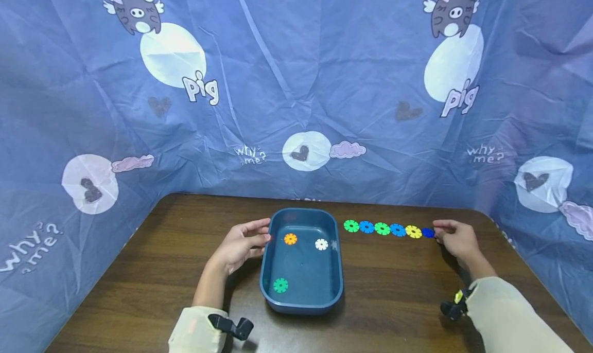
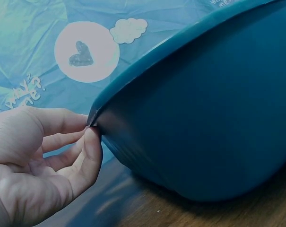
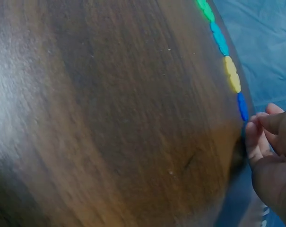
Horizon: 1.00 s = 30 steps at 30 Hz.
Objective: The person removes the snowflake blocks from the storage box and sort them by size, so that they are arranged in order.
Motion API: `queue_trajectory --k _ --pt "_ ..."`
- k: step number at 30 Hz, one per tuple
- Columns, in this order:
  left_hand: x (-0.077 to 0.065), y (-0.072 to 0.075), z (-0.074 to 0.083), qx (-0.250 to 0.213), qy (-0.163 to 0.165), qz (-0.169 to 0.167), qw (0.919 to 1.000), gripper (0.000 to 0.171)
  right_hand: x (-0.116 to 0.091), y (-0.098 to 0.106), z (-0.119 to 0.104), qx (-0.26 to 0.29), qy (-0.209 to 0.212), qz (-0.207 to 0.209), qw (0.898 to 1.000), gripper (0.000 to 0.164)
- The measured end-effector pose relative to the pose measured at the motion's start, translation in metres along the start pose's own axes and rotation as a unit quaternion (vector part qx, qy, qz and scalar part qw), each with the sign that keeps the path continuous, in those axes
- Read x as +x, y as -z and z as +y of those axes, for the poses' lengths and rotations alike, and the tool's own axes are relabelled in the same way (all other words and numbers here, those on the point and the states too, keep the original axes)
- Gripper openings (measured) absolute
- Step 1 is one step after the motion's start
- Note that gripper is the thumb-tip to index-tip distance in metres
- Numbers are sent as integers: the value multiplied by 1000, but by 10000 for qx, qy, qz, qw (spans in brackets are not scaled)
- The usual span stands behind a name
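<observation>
My left hand pinches the left rim of a dark blue-grey plastic tray; the left wrist view shows fingers and thumb meeting at the rim. Inside lie an orange snowflake disc, a white one and a green one. Right of the tray, several notched discs run in a line, ending in a yellow disc and a dark blue disc. My right hand pinches that dark blue disc at its right edge, partly hidden by the fingertips.
The brown wooden table meets a blue printed cloth at its back and sides. Black straps with small mounts sit at both sleeve cuffs. The line of discs lies near the table's back edge.
</observation>
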State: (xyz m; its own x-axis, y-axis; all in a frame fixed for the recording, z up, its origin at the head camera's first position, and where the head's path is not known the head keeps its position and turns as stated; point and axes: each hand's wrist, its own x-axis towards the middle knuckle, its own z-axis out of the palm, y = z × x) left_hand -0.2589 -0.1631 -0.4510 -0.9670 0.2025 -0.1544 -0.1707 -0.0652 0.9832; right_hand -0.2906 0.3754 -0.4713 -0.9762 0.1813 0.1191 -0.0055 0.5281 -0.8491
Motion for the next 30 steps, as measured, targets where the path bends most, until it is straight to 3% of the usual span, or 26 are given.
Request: queue_trajectory --k 4,8,11,20,23,30 --pt "0 0 1 29 -2 -32 10000 52 3 1 -11 151 335 -365 9987 30" --pt "-1 0 1 49 -14 14 10000 51 7 -4 -37 -195 794 -830 9932 27" --pt "-1 0 1 44 -12 23 10000 51 9 -15 -64 -571 1248 -1167 9836 22" --pt "-1 1 0 21 -34 10 10000 52 -5 -72 -142 -1217 2363 -2107 9407 18" --pt "-1 1 0 55 -30 -2 10000 52 -15 -91 -159 -1338 2623 -2367 9259 19" --pt "-1 -1 -1 72 -3 9 10000 51 -37 -131 -186 -1571 3479 -2899 8777 22"
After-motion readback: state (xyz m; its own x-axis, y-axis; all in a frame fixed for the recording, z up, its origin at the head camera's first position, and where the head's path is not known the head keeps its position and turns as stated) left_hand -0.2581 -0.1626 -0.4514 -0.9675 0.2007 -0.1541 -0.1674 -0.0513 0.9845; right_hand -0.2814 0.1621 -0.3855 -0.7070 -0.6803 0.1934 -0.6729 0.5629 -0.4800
